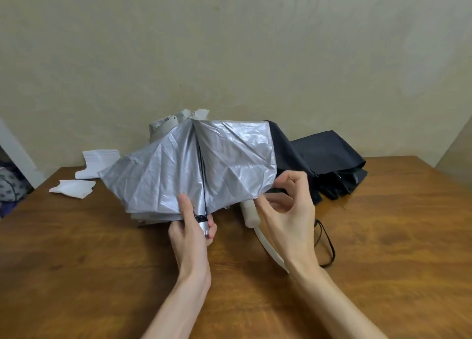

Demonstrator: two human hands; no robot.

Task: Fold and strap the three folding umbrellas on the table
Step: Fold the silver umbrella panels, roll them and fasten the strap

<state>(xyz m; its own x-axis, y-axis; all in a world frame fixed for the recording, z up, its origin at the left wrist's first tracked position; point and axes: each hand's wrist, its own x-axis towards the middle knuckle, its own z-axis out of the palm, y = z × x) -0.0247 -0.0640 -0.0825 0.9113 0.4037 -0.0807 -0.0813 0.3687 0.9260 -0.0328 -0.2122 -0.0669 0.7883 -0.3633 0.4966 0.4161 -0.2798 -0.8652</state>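
A silver umbrella (178, 167) is held just above the wooden table (383, 249), its canopy loose and spread, its handle end toward me. My left hand (191, 234) grips the silver handle at the canopy's near edge, thumb pressed on the fabric. My right hand (288, 211) is at the canopy's right edge, thumb and forefinger pinching the fabric hem. A beige umbrella (166, 126) lies behind, mostly hidden; its pale handle (250, 214) and strap (268, 246) show under my right hand. A dark navy umbrella (327, 159) lies crumpled at the back right.
Crumpled white papers (74, 188) and a folded white sheet (98, 159) lie at the table's back left. A black cord loop (329, 244) lies right of my right wrist. A beige wall stands close behind the table. Bags sit on the floor at far left.
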